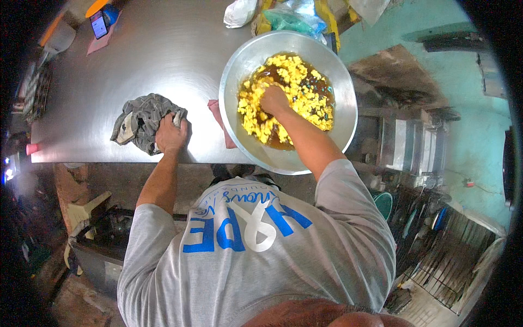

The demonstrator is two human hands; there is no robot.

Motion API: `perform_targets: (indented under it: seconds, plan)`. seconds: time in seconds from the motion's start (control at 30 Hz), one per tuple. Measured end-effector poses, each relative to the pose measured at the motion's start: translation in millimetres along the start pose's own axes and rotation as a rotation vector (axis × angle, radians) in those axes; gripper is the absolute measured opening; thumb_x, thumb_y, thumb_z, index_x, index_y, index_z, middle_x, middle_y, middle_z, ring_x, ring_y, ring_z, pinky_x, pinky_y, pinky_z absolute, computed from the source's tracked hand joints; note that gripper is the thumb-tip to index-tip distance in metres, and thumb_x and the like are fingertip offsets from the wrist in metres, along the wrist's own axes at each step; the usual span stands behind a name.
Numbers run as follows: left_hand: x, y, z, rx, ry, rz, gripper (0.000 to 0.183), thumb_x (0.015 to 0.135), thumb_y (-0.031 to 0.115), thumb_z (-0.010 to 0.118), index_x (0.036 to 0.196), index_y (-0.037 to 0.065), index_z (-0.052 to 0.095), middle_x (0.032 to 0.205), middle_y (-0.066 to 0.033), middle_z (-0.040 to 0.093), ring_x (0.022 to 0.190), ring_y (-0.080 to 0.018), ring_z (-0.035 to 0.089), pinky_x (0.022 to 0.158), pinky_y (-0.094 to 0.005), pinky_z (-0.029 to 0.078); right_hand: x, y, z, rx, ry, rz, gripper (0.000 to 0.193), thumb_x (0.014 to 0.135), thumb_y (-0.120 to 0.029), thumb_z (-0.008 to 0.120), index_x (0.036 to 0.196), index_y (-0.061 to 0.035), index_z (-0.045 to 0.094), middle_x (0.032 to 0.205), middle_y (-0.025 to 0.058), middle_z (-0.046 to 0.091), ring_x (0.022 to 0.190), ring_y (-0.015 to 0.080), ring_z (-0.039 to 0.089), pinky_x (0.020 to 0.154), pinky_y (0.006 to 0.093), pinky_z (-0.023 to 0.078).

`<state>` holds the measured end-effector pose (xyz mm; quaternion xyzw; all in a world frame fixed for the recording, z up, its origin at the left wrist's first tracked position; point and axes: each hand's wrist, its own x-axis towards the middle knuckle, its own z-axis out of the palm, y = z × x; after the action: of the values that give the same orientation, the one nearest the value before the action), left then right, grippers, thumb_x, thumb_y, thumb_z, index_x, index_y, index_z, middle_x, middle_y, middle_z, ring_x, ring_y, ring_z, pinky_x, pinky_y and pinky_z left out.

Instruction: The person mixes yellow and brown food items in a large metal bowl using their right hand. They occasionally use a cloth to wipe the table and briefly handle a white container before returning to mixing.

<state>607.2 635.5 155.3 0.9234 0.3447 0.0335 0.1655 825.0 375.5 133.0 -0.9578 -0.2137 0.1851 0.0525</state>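
A wide metal basin (231,65) stands at the right end of the steel table. Brown liquid and many small yellow pieces (297,68) fill its bottom. My right hand (275,101) reaches down into this mix, and its fingers are sunk among the yellow pieces, so their pose is hidden. Left of the basin, a crumpled dark grey cloth (143,120) with thin light stripes lies near the table's front edge. My left hand (171,135) grips the cloth's right side, fingers curled on it and thumb to the right.
The steel table (163,60) spreads out to the left. A reddish cloth (220,122) lies partly beneath the basin. At the far left are a phone (99,26) and an orange-rimmed container (57,35). Plastic bags (297,19) lie behind the basin. Metal racks (447,261) stand at right.
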Motion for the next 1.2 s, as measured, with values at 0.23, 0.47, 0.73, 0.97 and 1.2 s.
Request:
perform_targets:
  seconds: [0.23,0.47,0.73,0.97,1.2]
  plan:
    - [-0.4,0.0,-3.4,-0.027,-0.015,0.009,0.043,0.077,0.04,0.056,0.11,0.012,0.052,0.103,-0.0132,0.056,0.094,-0.0322,0.057,0.08,-0.0413,0.045,-21.2,129.7,-0.1,-0.217,0.368,0.021,0.025,0.077,-0.024,0.056,0.076,-0.0012,0.066,0.073,0.0152,0.063,0.069,0.032,0.061,0.063,0.0407,0.049]
    - [-4.0,-3.4,-2.6,0.012,-0.024,-0.039,0.043,0.078,0.041,0.057,0.111,0.014,0.052,0.104,-0.012,0.056,0.094,-0.0311,0.057,0.081,-0.0406,0.045,-74.6,79.2,5.2,-0.175,0.069,0.031,0.02,0.076,-0.014,0.053,0.072,0.0031,0.062,0.075,0.0198,0.062,0.075,0.0324,0.06,0.071,0.0381,0.047]
    - [-3.8,-11.2,6.9,0.026,0.031,0.017,0.042,0.079,0.041,0.056,0.111,0.014,0.052,0.106,-0.0118,0.056,0.095,-0.0304,0.057,0.081,-0.0402,0.045,-29.1,63.9,-15.6,0.053,0.298,0.185,0.028,0.077,-0.024,0.055,0.075,0.0007,0.067,0.076,0.0181,0.064,0.073,0.0328,0.063,0.066,0.0404,0.049]
    - [-6.6,-1.6,-3.7,0.046,0.018,-0.019,0.043,0.079,0.041,0.056,0.112,0.014,0.052,0.105,-0.0123,0.056,0.095,-0.0303,0.057,0.08,-0.0401,0.045,-48.8,23.4,-5.8,-0.008,0.053,0.009,0.027,0.08,-0.017,0.05,0.063,0.0009,0.061,0.071,0.0159,0.062,0.065,0.0311,0.06,0.058,0.0344,0.047]
    - [-4.5,-0.1,-2.0,0.048,-0.001,-0.006,0.043,0.078,0.04,0.056,0.111,0.014,0.052,0.103,-0.0128,0.056,0.093,-0.0314,0.057,0.08,-0.0411,0.045,-10.6,84.6,-44.1,-0.023,0.334,0.224,0.025,0.078,-0.02,0.056,0.07,0.0032,0.063,0.069,0.0161,0.063,0.066,0.0278,0.063,0.061,0.0376,0.052]
